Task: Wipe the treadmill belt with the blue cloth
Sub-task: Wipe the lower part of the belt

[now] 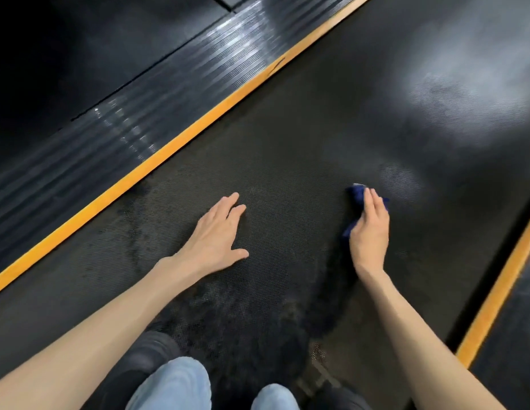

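View from above of a person crouched on a dark, textured treadmill belt (287, 128), knees (175, 386) in pale jeans at the bottom. An orange stripe (169, 149) runs along the belt's left edge, and another (494, 291) along its right edge.

The left hand (216, 238) rests flat on the belt near its middle, fingers straight and spread, holding nothing. The right hand (370, 232) grips a small blue cloth (357, 193) bunched under the palm and fingers, pressing it onto the belt to the right of the middle, well in from the right edge. Darker, damp-looking patches spread over the belt near the knees.

The cloth looks soft, light and limp, so it will probably fold or slip unless it is held as a wad under a flat palm. The belt's rough texture may drag on it.
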Action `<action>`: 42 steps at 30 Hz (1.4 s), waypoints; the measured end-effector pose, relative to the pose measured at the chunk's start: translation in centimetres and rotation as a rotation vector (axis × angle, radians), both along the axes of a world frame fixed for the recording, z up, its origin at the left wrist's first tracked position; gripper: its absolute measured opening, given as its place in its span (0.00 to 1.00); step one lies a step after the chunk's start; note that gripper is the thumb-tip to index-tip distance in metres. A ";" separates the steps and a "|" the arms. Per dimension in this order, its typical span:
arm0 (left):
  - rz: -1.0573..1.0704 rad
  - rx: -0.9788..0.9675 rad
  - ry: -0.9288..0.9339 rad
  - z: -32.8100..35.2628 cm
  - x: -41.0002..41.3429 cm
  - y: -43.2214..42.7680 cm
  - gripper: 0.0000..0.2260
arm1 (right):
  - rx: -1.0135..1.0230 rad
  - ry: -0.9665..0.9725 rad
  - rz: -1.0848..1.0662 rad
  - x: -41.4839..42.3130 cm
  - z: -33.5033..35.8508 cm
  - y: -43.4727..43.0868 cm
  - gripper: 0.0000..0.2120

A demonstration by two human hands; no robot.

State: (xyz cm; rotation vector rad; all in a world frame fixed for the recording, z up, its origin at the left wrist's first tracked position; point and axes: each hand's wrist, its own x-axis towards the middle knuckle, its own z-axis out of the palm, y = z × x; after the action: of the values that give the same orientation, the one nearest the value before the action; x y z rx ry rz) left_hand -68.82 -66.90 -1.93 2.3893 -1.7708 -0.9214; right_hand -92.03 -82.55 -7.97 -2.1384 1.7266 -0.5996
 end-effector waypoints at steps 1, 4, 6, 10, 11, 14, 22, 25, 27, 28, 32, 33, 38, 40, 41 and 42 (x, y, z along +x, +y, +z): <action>-0.050 -0.016 0.029 -0.2 -0.5 -0.6 0.39 | -0.009 0.009 -0.040 -0.1 0.0 1.5 0.28; -0.073 -0.041 0.020 -0.8 -1.4 -1.5 0.35 | 0.014 0.070 0.322 1.3 0.1 8.7 0.30; -0.066 -0.050 -0.072 -1.0 -1.7 -1.9 0.34 | 0.027 0.156 0.747 1.1 0.4 12.7 0.31; -0.151 0.078 -0.209 -0.8 -2.5 -3.5 0.39 | 0.007 0.239 0.962 -3.6 0.8 8.7 0.29; -0.182 0.107 -0.243 -0.8 -2.7 -3.8 0.40 | 0.024 0.229 0.784 -4.9 0.7 6.7 0.30; -0.239 0.136 -0.324 -0.9 -3.1 -4.0 0.41 | 0.089 0.117 0.050 -8.9 1.1 0.7 0.28; -0.197 0.134 -0.341 -1.0 -3.3 -4.4 0.40 | 0.093 0.094 0.508 0.7 0.9 13.3 0.28; -0.203 0.112 -0.349 -1.0 -3.0 -4.1 0.40 | 0.064 0.141 0.832 -0.5 1.3 13.5 0.30; -0.210 0.107 -0.330 -0.9 -2.7 -4.0 0.40 | 0.066 0.118 0.686 -3.1 0.6 9.6 0.31; -0.210 0.107 -0.321 -0.8 -2.6 -4.0 0.40 | 0.065 0.079 0.508 -4.7 0.3 7.2 0.33; -0.189 0.114 -0.311 -0.8 -3.1 -3.8 0.40 | 0.092 -0.008 -0.155 -9.5 0.9 0.9 0.23; -0.183 0.115 -0.312 -0.9 -3.2 -3.8 0.40 | 0.066 -0.019 -0.196 -8.4 1.1 1.6 0.20; -0.179 0.109 -0.324 -0.9 -3.3 -3.9 0.40 | -0.003 0.031 0.471 -0.9 0.4 11.8 0.14; -0.179 0.106 -0.322 -0.8 -3.3 -4.0 0.40 | -0.024 0.009 0.589 -1.6 0.3 11.4 0.12; -0.181 0.103 -0.320 -0.8 -3.4 -4.0 0.40 | -0.034 -0.019 0.544 -2.6 0.1 10.2 0.11; -0.182 0.102 -0.317 -0.8 -3.3 -3.9 0.40 | -0.035 -0.053 0.423 -3.7 0.1 8.6 0.10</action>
State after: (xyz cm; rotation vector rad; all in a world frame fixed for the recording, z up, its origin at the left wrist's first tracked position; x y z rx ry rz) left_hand -72.13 -70.83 -2.74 2.5936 -2.1285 -0.6919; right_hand -95.70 -73.91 -7.85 -2.3871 1.1880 -0.5613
